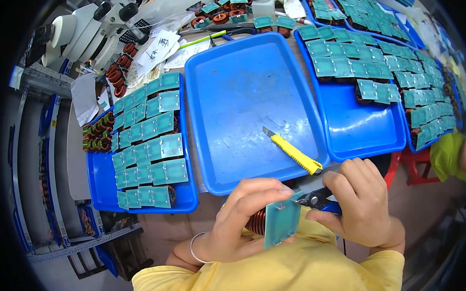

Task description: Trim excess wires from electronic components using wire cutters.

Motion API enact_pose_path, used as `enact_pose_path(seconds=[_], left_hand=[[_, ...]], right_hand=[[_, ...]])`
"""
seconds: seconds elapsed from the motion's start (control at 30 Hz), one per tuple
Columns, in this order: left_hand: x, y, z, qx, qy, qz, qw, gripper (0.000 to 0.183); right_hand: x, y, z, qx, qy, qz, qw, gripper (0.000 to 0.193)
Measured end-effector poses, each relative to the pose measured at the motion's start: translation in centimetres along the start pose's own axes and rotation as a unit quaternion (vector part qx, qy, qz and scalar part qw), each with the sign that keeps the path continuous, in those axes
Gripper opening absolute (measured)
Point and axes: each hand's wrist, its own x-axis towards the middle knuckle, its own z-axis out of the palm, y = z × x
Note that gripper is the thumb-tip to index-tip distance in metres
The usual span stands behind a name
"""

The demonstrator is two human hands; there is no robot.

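My left hand [240,217] is closed around a copper-wound coil [257,222] fixed to a green circuit board [283,219], held up in front of my yellow shirt. In my right hand [362,199] I grip a pair of wire cutters [318,199] with dark jaws and blue handles. The jaws reach the upper right corner of the board; whether they touch a wire there is too small to tell. Beyond my hands lies a blue tray [232,166] with a yellow utility knife [293,152] on it, its blade pointing away to the left.
A left blue tray [100,187] carries rows of board-topped coils [151,148]; a right blue tray [346,124] carries more. Papers [159,48], loose coils [120,69] and a microscope [85,30] stand at the back left. A red stool [417,162] and another person's sleeve [448,155] are at right.
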Motion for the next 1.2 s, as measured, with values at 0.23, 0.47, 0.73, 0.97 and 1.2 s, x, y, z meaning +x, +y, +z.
enact_pose_path(seconds=[0.23, 0.47, 0.73, 0.97, 1.2], left_hand=[[0.2, 0.3, 0.0, 0.054, -0.015, 0.011, 0.998, 0.066], [0.5, 0.6, 0.0, 0.064, -0.034, -0.008, 0.997, 0.063], [0.8, 0.8, 0.6, 0.090, -0.068, -0.041, 0.993, 0.063], [-1.4, -0.4, 1.5, 0.028, -0.125, -0.209, 0.970, 0.054], [-4.9, -8.6, 5.5, -0.183, -0.118, -0.509, 0.833, 0.023]], right_hand=[[-0.1, 0.1, 0.0, 0.001, 0.006, -0.012, 1.000, 0.049], [-0.8, 1.2, 1.9, 0.026, 0.046, -0.028, 0.998, 0.044], [-2.4, 1.7, 3.2, 0.040, 0.051, -0.009, 0.998, 0.040], [-5.8, 0.8, 6.5, 0.179, -0.045, 0.101, 0.978, 0.033], [-10.1, 3.3, 13.5, 0.348, -0.235, 0.244, 0.874, 0.052]])
